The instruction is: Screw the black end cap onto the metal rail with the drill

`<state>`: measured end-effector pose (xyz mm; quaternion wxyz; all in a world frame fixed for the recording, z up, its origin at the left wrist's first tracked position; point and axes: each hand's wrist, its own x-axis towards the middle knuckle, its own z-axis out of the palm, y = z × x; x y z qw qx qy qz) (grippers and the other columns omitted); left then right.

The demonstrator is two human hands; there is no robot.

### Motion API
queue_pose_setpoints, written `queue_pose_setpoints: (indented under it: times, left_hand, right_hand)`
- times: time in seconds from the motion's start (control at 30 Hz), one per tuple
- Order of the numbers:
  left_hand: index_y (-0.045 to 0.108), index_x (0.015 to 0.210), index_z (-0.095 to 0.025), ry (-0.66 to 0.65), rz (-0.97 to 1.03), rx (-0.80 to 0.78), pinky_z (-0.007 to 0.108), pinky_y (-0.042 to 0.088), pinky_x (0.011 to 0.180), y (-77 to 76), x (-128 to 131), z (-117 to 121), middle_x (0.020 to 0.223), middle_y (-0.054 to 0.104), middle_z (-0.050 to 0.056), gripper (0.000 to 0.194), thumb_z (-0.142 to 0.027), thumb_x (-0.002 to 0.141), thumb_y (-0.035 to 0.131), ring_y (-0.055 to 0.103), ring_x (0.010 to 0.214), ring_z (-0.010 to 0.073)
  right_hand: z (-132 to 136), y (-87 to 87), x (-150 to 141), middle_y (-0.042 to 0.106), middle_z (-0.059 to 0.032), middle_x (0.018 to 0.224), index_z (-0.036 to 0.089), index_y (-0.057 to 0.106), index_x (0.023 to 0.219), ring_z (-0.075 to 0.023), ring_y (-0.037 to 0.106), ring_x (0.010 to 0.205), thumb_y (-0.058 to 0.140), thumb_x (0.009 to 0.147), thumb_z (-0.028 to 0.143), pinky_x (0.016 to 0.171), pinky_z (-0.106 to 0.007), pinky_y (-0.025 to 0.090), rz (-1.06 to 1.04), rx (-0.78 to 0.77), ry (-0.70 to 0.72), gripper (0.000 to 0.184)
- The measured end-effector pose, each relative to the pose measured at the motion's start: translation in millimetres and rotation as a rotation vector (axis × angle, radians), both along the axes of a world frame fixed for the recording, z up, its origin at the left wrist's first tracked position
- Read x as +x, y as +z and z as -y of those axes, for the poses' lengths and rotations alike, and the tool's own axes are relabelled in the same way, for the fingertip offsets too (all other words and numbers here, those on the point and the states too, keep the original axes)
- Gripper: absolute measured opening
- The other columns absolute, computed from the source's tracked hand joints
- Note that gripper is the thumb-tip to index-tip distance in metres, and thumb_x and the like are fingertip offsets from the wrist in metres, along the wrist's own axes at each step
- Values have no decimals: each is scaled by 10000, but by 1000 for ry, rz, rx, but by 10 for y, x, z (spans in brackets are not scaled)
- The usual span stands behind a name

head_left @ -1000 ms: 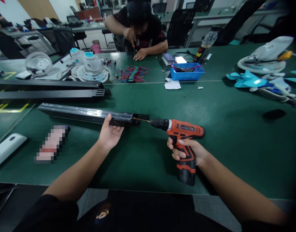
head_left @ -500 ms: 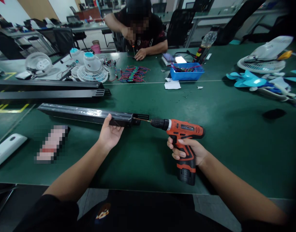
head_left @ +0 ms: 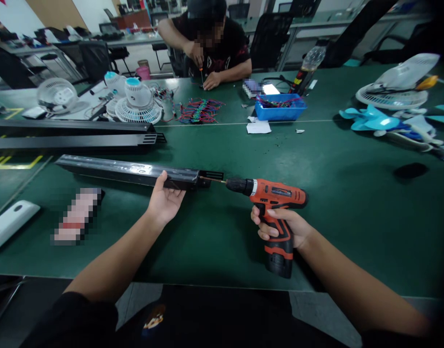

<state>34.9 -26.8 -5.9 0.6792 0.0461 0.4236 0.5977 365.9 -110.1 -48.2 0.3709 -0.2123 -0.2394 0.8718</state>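
A long black metal bar (head_left: 120,170) lies across the green table (head_left: 334,203) in front of me. My left hand (head_left: 164,198) grips it from the near side, close to its right end, thumb up against the top edge. My right hand (head_left: 282,227) is wrapped round the handle of an orange and black cordless drill (head_left: 274,193). The drill points left, and its bit (head_left: 213,180) meets the slotted right end of the bar.
Two more black bars (head_left: 73,134) lie behind the first. A white device (head_left: 9,223) lies at the left edge. Small fans (head_left: 137,101), coloured wires (head_left: 200,110), a blue bin (head_left: 280,108) and fan parts (head_left: 392,104) lie further back. A person (head_left: 207,46) sits working opposite.
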Motion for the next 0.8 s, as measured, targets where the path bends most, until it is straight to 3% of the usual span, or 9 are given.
queue_pose_setpoints:
  times: [0.8]
  left_hand:
    - [689, 1282, -128, -10, -14, 9, 309, 621, 952, -14, -8, -4, 1054, 814, 100, 367, -353, 992, 687, 789, 961, 211]
  right_hand:
    - [16, -1, -2, 721, -31, 925, 144, 708, 1038, -52, 538, 506, 768, 905, 272, 620, -276, 591, 32, 12, -7, 194]
